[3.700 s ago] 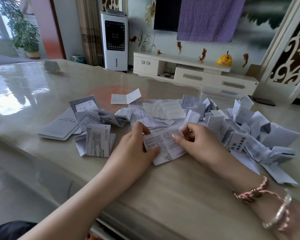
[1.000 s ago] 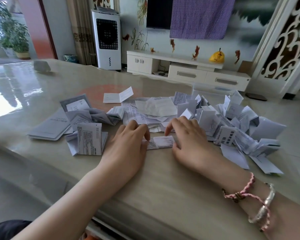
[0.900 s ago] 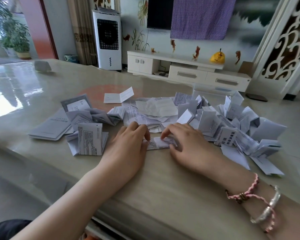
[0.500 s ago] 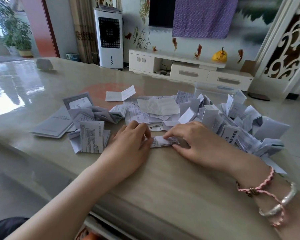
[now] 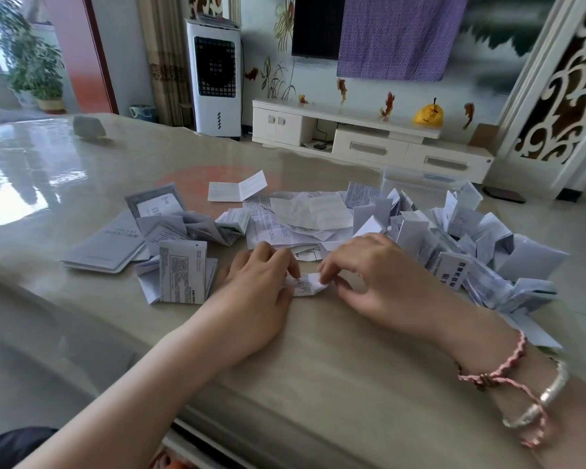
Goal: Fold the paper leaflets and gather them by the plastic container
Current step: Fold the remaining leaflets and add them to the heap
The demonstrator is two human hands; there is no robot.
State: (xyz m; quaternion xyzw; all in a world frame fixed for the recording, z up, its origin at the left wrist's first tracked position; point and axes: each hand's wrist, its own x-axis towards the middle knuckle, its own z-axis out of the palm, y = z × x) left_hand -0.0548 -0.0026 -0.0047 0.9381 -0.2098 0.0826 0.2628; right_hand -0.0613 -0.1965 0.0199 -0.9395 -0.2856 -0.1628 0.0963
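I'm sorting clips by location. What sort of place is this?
Most likely a home living room: a low white TV cabinet under a wall-mounted television, a standing air cooler, and a glossy table strewn with leaflets.

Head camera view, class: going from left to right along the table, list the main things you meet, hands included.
Flat grey booklet → upright printed leaflet → left hand → small folded leaflet pinched by both hands → right hand → heap of folded leaflets by the plastic container.
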